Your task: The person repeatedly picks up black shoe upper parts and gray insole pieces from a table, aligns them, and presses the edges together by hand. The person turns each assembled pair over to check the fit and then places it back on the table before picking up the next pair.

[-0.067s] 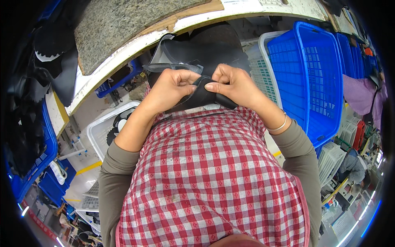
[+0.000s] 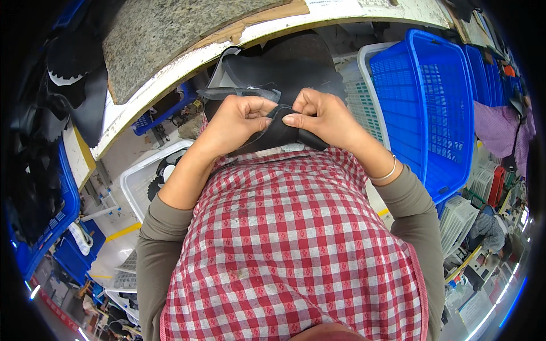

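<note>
A piece of black leather-like material (image 2: 277, 134) lies over my lap, its upper edge raised between my two hands. My left hand (image 2: 245, 118) pinches that edge between thumb and fingers. Close beside it, my right hand (image 2: 318, 116) grips the same edge, thumb pressed on top and fingers curled behind. The edge looks folded over where the thumbs meet. Beyond my hands a larger dark sheet (image 2: 278, 74) spreads out, with a greyish strip (image 2: 242, 92) along its near side. A red and white checked apron (image 2: 284, 227) covers my front.
A white-edged workbench (image 2: 170, 74) with a speckled stone slab (image 2: 153, 40) curves across the far left. Blue plastic baskets (image 2: 424, 113) stand at my right. A white bin (image 2: 133, 184) with black pieces sits at my left, and dark material (image 2: 74, 74) hangs off the bench.
</note>
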`<control>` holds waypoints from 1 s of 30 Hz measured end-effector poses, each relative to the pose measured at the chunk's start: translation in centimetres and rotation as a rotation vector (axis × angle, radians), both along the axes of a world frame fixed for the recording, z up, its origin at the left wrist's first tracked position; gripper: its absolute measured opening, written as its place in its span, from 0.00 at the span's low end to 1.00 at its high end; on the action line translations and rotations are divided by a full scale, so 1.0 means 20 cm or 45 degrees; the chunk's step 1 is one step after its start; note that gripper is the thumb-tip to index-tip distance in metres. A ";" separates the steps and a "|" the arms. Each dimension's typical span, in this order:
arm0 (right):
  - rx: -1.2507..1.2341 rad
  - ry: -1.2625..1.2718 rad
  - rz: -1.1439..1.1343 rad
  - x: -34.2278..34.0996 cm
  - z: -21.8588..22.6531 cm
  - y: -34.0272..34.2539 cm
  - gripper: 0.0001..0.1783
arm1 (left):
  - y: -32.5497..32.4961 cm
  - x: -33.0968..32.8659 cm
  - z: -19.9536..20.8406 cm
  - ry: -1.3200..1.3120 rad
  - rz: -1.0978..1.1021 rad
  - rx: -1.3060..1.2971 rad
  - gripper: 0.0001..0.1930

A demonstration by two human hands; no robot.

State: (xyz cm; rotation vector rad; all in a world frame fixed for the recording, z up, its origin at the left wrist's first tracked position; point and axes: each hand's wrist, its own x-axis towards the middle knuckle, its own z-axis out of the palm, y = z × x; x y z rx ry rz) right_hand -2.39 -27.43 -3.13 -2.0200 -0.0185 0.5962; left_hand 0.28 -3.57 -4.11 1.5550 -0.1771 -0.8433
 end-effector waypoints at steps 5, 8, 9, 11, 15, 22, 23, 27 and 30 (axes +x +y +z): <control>-0.021 0.006 0.022 0.01 0.02 0.00 0.18 | 0.00 -0.01 0.00 0.005 -0.003 -0.035 0.15; -0.065 -0.001 0.033 0.01 0.03 0.00 0.19 | 0.01 0.00 0.02 -0.024 -0.075 0.004 0.13; -0.093 -0.001 0.032 0.01 0.02 0.00 0.19 | 0.02 0.01 0.03 -0.064 -0.071 0.058 0.13; -0.057 -0.086 0.035 0.01 0.00 0.01 0.20 | 0.03 0.02 0.05 -0.162 -0.109 0.096 0.13; -0.072 -0.169 0.004 -0.02 -0.11 0.04 0.19 | 0.02 0.00 0.05 -0.448 -0.186 0.315 0.11; 0.638 -0.473 -0.266 0.01 -0.27 -0.02 0.28 | 0.04 -0.03 0.01 -0.499 0.015 0.383 0.07; 0.753 -0.387 -0.052 0.01 -0.26 0.00 0.29 | 0.04 -0.03 0.06 -0.509 -0.009 0.425 0.07; 0.539 -0.780 -0.032 0.01 -0.15 0.20 0.21 | -0.02 0.01 0.38 -0.863 -0.181 0.468 0.08; 0.668 -0.881 -0.149 -0.01 -0.07 0.31 0.19 | -0.02 0.06 0.64 -1.041 -0.360 0.537 0.07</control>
